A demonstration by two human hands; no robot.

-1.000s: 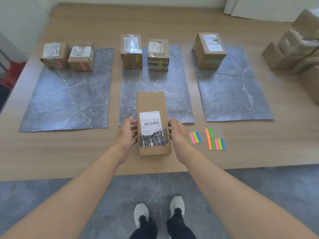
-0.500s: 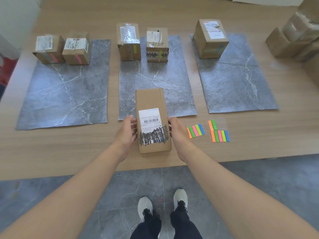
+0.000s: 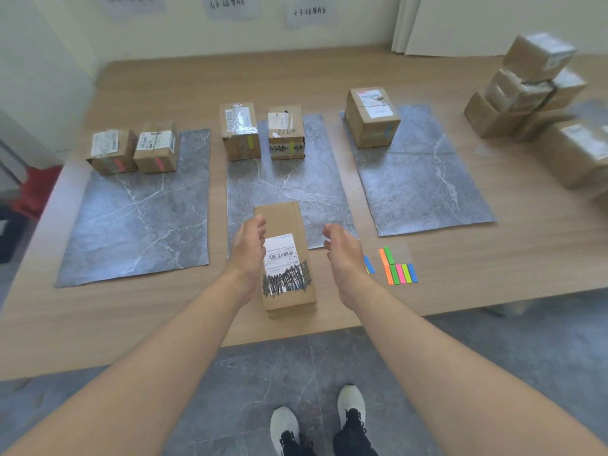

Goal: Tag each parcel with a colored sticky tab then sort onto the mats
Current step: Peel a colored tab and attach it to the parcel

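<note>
Lay flat at the near edge of the table (image 3: 460,205): a long parcel (image 3: 285,258), label up, its far end over the near edge of the middle mat (image 3: 289,189). No tab visible on its top; sides hard to judge. Judged to be the tagging step, parcel set down and nothing stuck on yet.

Hovered on either side of the parcel: left hand (image 3: 247,255) over its left edge, fingers spread loose and gripping nothing, contact with the cardboard impossible to tell; right hand (image 3: 342,250) clear of the parcel's right side, open wide and empty, between the parcel and the sticky tabs (image 3: 399,269).

Lay near the right hand at the near edge: tabs in orange, green, pink, yellow and blue, with a second small group partly hidden behind the wrist.

Stood along the far edges of the mats: two pink-tabbed boxes on the left mat (image 3: 141,222), two green-tabbed ones on the middle mat, one blue-tabbed on the right mat (image 3: 424,179). Stacked at the right edge: untagged boxes (image 3: 529,90).

Called for next, probably: a short reach right, one tab peeled and pressed to the parcel, then the matching mat.
</note>
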